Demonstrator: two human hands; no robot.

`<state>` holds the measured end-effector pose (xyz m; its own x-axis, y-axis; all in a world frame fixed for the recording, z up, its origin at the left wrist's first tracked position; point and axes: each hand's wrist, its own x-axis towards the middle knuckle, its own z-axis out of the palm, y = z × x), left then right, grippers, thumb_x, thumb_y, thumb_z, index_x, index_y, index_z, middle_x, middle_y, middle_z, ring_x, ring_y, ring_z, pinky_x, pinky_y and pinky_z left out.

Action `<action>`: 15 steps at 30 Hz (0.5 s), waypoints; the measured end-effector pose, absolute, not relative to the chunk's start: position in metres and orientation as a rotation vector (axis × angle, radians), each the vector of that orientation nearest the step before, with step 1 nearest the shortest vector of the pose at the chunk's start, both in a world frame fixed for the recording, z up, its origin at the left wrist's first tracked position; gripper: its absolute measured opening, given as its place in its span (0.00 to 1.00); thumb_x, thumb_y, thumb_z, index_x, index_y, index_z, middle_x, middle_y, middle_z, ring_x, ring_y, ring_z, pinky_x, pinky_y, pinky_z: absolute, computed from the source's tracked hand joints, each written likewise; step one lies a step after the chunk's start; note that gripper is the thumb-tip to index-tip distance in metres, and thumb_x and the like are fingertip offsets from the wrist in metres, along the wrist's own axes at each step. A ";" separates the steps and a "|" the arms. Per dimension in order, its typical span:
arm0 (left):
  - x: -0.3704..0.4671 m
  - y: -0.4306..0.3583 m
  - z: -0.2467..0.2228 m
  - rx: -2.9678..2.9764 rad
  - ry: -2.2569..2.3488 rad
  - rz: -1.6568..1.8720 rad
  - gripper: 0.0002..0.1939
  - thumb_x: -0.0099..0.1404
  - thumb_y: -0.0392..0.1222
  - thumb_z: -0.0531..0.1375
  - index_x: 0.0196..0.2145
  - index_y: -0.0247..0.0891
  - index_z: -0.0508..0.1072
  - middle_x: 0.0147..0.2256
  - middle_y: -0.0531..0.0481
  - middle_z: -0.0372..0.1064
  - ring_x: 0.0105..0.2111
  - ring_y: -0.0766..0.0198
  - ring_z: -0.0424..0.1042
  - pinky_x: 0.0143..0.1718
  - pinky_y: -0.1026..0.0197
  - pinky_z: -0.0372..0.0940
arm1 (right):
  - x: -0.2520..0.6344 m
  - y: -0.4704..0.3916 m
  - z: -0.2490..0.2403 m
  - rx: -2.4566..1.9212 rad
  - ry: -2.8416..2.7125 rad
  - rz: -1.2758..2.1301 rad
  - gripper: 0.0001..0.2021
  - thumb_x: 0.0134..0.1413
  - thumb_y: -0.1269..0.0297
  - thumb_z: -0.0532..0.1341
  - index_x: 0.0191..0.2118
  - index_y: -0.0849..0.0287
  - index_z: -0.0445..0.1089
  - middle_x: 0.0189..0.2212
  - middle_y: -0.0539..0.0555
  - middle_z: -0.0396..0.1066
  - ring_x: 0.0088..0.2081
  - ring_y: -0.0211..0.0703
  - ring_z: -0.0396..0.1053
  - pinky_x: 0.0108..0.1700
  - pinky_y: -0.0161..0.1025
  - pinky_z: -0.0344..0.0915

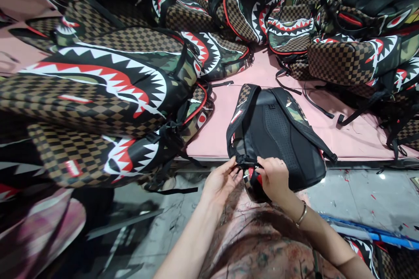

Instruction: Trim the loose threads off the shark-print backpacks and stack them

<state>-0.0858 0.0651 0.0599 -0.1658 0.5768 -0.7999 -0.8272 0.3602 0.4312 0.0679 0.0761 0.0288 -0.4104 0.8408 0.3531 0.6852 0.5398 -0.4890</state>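
Note:
A backpack [278, 135] lies back panel up at the edge of the pink table, its black padded straps on top and its checkered and camouflage sides just showing. My left hand [224, 178] pinches the black webbing strap [244, 161] by the bag's lower left corner. Close beside it, my right hand [273, 176] has its fingers closed on the same strap. A buckle or adjuster may sit between the fingertips, but it is too small to make out. The other shoulder strap [304, 126] runs down the right side to a loose end.
Backpacks with shark-mouth prints [98, 83] are piled on the left, overhanging the table edge. More backpacks [347, 56] crowd the back and right of the pink table [356, 139]. Loose straps trail across it. Scraps litter the grey floor [363, 192], and blue-edged material [376, 233] lies at lower right.

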 end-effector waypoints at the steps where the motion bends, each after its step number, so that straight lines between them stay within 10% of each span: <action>1: -0.086 0.065 0.060 -0.276 1.202 1.263 0.11 0.61 0.28 0.54 0.22 0.30 0.70 0.21 0.48 0.69 0.21 0.69 0.68 0.22 0.66 0.67 | 0.070 0.075 0.028 -1.235 -2.259 0.304 0.16 0.62 0.62 0.48 0.45 0.61 0.69 0.34 0.57 0.71 0.32 0.44 0.64 0.35 0.39 0.55; 15: -0.085 0.064 0.057 -0.266 1.199 1.266 0.10 0.62 0.28 0.54 0.24 0.30 0.71 0.22 0.47 0.70 0.20 0.69 0.68 0.21 0.67 0.67 | 0.069 0.076 0.033 -1.267 -2.432 0.103 0.13 0.60 0.62 0.52 0.47 0.56 0.69 0.32 0.54 0.71 0.31 0.42 0.61 0.32 0.40 0.48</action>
